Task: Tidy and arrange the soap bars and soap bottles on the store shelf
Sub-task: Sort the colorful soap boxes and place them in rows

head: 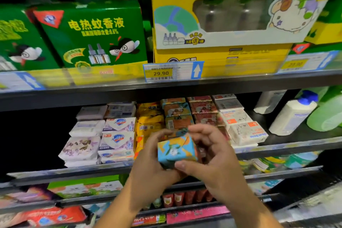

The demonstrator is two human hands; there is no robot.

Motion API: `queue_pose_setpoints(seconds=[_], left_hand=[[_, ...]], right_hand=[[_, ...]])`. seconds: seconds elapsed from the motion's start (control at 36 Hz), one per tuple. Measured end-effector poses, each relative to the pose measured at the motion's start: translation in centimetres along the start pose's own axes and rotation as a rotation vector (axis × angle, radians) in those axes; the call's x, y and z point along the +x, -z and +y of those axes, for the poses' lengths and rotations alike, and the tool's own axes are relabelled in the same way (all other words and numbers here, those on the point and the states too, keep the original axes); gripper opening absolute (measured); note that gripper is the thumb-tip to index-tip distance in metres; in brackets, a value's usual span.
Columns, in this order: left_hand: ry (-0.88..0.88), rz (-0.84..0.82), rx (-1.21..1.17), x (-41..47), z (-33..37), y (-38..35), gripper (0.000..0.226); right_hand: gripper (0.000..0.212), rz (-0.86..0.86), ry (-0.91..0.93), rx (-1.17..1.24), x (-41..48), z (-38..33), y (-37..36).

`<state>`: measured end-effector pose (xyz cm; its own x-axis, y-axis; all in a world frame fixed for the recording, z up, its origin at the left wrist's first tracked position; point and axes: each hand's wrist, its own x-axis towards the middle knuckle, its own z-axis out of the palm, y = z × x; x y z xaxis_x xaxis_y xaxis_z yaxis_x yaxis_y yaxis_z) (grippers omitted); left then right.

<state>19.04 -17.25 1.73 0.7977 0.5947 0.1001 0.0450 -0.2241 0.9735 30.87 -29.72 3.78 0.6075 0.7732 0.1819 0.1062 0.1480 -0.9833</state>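
Note:
A blue and orange wrapped soap bar is held in front of the middle shelf. My left hand grips its left side and underside. My right hand holds its right side, thumb under the front corner and fingers curled over the top. Behind them lie rows of soap bars: white and lilac ones at the left, yellow packs, orange and blue ones, red ones and white goat soap bars. A white bottle with a blue cap stands at the right.
A green bottle stands beside the white one. The upper shelf carries green boxes and a yellow box, with a price tag on its rail. Lower shelves hold more packets.

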Motion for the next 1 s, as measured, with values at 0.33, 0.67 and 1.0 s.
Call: queue_pose_setpoints(seconds=[0.33, 0.67, 1.0], left_hand=[[0.121, 0.317, -0.559, 1.2, 1.9, 3.7, 0.066], [0.639, -0.057, -0.267, 3.3, 0.4, 7.4, 0.024], [0.546, -0.080, -0.602, 3.6, 0.1, 8.5, 0.030]], right_hand=[[0.032, 0.034, -0.192, 0.149, 2.7, -1.5, -1.4], [0.037, -0.021, -0.803, 0.015, 4.1, -0.2, -3.3], [0.054, -0.008, -0.632, 0.197, 4.7, 0.0, -3.5]])
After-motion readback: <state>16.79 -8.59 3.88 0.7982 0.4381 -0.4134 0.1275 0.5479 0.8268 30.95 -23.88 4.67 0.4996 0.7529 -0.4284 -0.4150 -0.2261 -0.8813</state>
